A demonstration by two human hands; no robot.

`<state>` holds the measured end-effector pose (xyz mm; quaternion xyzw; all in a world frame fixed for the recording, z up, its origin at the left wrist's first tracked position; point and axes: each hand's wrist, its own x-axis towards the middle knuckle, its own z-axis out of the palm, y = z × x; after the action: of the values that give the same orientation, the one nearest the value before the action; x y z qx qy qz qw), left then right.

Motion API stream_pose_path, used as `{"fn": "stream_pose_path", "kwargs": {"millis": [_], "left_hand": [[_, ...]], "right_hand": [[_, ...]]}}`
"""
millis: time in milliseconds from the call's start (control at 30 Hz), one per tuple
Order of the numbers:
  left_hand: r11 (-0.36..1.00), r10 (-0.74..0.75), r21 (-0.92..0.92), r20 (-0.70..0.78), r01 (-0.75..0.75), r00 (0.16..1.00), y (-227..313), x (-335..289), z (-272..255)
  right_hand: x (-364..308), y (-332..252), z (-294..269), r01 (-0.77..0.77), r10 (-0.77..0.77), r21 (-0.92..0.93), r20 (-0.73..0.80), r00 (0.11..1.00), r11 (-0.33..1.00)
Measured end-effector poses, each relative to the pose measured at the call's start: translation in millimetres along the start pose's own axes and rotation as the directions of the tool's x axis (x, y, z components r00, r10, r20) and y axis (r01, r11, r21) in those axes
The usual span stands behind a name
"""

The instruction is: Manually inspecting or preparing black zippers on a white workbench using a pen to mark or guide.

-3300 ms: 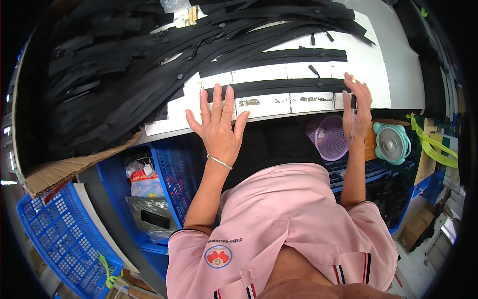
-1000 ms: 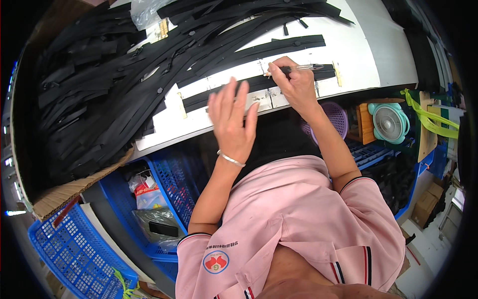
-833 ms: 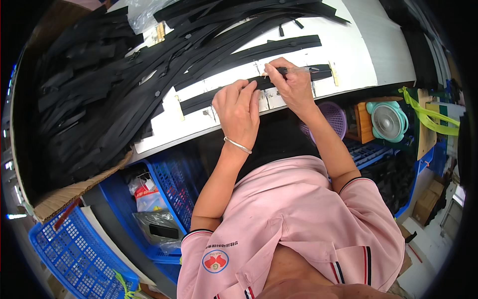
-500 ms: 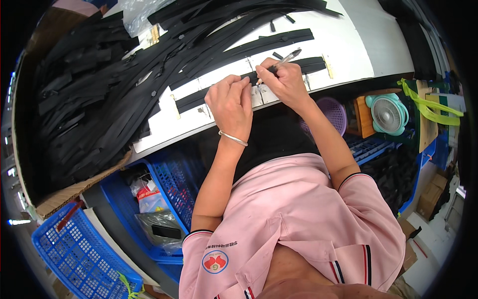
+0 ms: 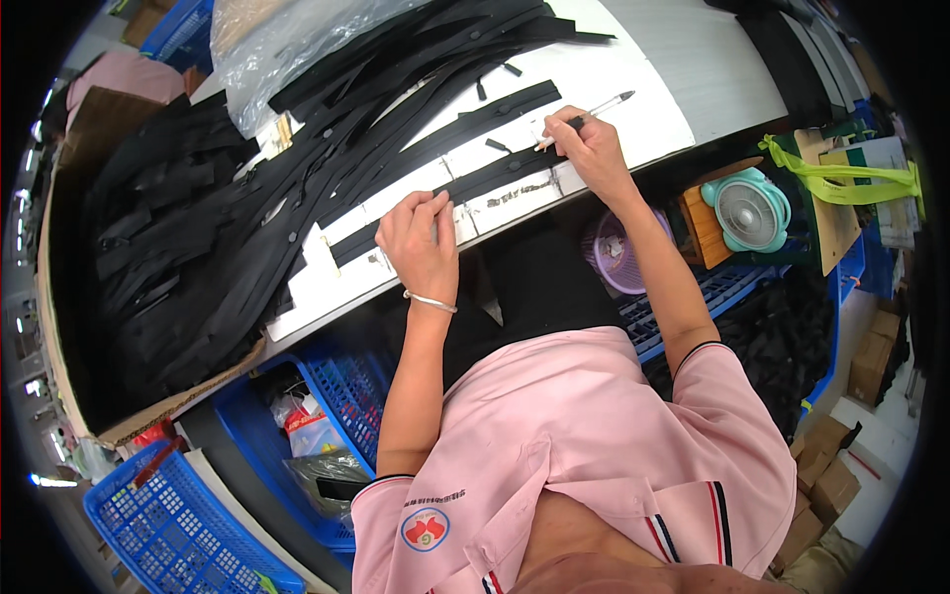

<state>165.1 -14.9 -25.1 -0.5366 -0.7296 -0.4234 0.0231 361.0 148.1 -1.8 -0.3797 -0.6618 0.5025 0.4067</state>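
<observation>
A long black zipper (image 5: pixel 486 178) lies along the near edge of a white board (image 5: pixel 643 104). At its left part my left hand (image 5: pixel 421 243) rests on it, fingers bent and pressed down. My right hand (image 5: pixel 591 153) is closed round a clear pen (image 5: pixel 606 104), whose tail points up to the right; its other end is down by the zipper's right part, and the fingers partly hide it. Dark pen marks (image 5: pixel 520 195) show on the board between my hands. A second black zipper (image 5: pixel 510 107) lies just beyond.
A cardboard box (image 5: pixel 59 327) full of black strips stands at the left, with more strips spilling across the board. Clear plastic film (image 5: pixel 287 59) lies behind. Below the table edge are blue baskets (image 5: pixel 188 525), a purple basket (image 5: pixel 623 272) and a turquoise fan (image 5: pixel 752 213).
My hands have moved apart along the zipper, the left one leftward and the right one rightward with the pen. The pen now slants flatter. The whole view has shifted slightly.
</observation>
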Motion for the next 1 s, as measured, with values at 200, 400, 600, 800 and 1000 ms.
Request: {"fn": "stream_pose_path", "kwargs": {"millis": [200,400,600,800,1000], "left_hand": [[0.999,-0.024,0.027,0.008,0.024,1.000,16,8,3],[0.976,0.098,-0.201,0.076,-0.081,0.992,59,26,57],[0.993,0.079,-0.096,0.091,-0.070,0.993,65,30,74],[0.994,0.069,-0.094,0.068,-0.062,0.995,63,31,74],[0.992,0.080,-0.104,0.069,-0.073,0.994,61,29,74]], "right_hand": [[-3,7,-10,-0.013,0.013,-0.040,-0.006,1.000,0.999],[-5,5,-8,-0.016,0.016,-0.059,0.002,1.000,0.998],[-5,10,-4,0.087,-0.088,-0.077,-0.005,0.996,0.993],[-4,12,-1,0.239,-0.239,-0.280,0.032,0.970,0.930],[-9,10,-3,0.043,-0.048,-0.117,-0.034,0.998,0.992]]}}
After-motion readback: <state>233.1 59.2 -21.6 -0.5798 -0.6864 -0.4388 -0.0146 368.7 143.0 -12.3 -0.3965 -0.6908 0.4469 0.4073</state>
